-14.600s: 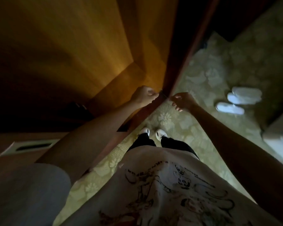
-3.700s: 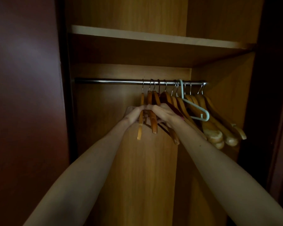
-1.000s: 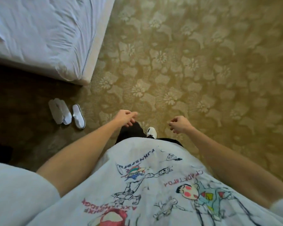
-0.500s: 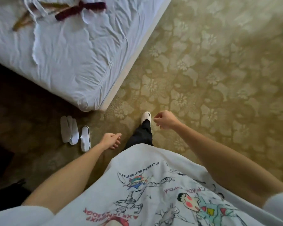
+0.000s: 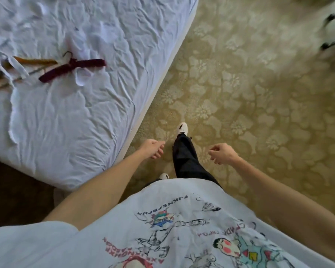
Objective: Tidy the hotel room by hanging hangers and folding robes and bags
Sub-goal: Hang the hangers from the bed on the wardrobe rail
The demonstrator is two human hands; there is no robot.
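Observation:
A dark red padded hanger [image 5: 72, 67] lies on the white bed [image 5: 66, 122] at the upper left. Wooden hangers [image 5: 35, 61] lie beside it, tangled with white cloth straps [image 5: 17, 67] at the left edge. My left hand [image 5: 153, 148] hangs over the carpet by the bed's near corner, fingers loosely curled, holding nothing. My right hand [image 5: 221, 152] hangs to the right of my leg, fingers loosely curled, also holding nothing. Both hands are well short of the hangers.
Patterned yellow-green carpet [image 5: 259, 93] fills the right side. My dark trouser leg and white shoe [image 5: 182, 128] step forward along the bed's edge. Blurred dark chair or trolley legs [image 5: 331, 42] show at the top right. Dark floor lies at the lower left.
I have walked nearer to the bed; the hangers on it have come further into view. The white slippers have dropped out of view. Both hands swing freely and hold nothing.

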